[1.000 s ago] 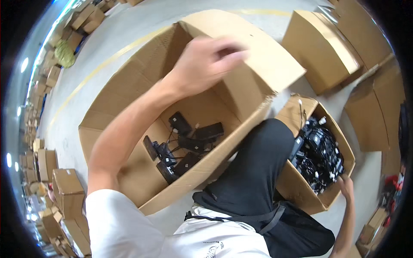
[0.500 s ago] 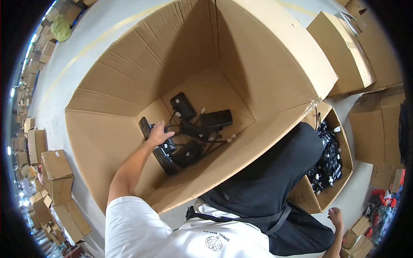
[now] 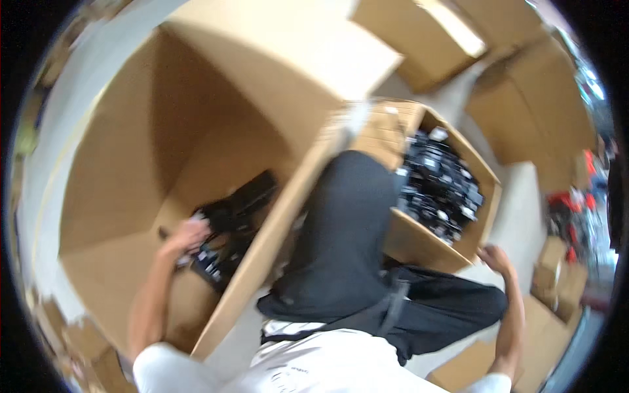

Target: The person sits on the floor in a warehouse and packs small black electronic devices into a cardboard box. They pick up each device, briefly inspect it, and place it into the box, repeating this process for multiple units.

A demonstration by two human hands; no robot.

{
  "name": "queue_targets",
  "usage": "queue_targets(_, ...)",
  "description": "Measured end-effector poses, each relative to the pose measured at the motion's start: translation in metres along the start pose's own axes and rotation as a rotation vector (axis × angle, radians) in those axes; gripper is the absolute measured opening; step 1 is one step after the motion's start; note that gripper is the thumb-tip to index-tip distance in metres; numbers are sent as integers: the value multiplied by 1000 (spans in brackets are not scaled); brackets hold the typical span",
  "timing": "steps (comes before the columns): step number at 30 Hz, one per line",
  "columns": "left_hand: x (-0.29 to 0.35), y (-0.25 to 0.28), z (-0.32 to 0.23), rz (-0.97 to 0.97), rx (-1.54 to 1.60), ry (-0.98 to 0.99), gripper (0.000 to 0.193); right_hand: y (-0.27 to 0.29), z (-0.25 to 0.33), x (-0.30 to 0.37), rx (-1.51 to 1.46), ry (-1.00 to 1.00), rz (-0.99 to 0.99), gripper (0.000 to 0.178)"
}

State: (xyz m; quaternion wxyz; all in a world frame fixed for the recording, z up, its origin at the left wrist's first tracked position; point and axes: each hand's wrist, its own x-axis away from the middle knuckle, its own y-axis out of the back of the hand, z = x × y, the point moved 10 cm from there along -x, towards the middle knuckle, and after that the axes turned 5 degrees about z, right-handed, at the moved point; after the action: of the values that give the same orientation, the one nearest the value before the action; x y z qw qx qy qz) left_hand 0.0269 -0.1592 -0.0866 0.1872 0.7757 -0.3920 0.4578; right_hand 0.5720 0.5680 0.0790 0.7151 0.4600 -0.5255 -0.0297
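Inside the large cardboard box at the left, my left hand reaches in among black rectangular devices with cables. Motion smears its fingers, so I cannot tell whether they grip one of the devices. At the right, my right hand is at the near corner of a smaller cardboard box, its fingers closed at the edge. That box holds a heap of black cabled parts with white connectors.
My bent knee in black trousers lies between the two boxes. More cardboard boxes stand behind at the right. Red and clear bagged items and small cartons sit at the far right.
The view has swung to the right, bringing the smaller box further in. My right hand has come up from beside my leg to that box's corner. My left hand remains among the devices.
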Motion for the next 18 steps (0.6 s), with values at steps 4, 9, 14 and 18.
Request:
queue_targets(4, 143, -12, -129, -127, -248, -216, 35, 73, 58, -10, -14, 212, -207, 32)
queue_targets(9, 248, 2, -225, -454, -701, -443, 35, 118, 163, -3, -47, 303, -252, 41)
queue_targets(14, 346, -83, -336, -582, -922, -795, 39, 166, 294, 55, -262, 706, -369, 25)
queue_targets(18, 407, -137, -388, -658, -889, -1125, 46, 223, 414, 148, -429, 1198, -621, 36)
